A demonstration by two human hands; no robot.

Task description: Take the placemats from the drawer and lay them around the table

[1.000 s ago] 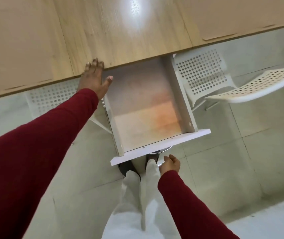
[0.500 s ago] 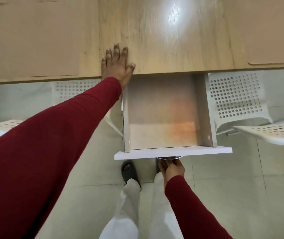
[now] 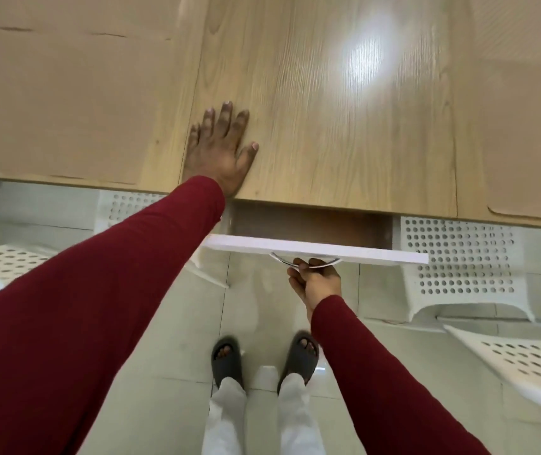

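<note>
Two tan placemats lie flat on the wooden table (image 3: 328, 133), one at the left (image 3: 58, 103) and one at the right edge (image 3: 525, 126). The white drawer (image 3: 315, 249) under the table's near edge is open only a narrow gap, and the strip of its inside that shows holds nothing. My right hand (image 3: 316, 282) grips the curved metal drawer handle (image 3: 279, 258) from below. My left hand (image 3: 219, 149) rests flat on the tabletop with fingers spread, beside the left placemat's edge.
White perforated chairs stand tucked at the table, one to the left (image 3: 3, 264) and one to the right (image 3: 459, 267), with another seat at the far right (image 3: 525, 359). My feet in dark slippers (image 3: 226, 359) stand on the tiled floor below the drawer.
The drawer has slid in from wide open to nearly closed. My right hand has taken hold of its handle. My left hand has moved further onto the tabletop.
</note>
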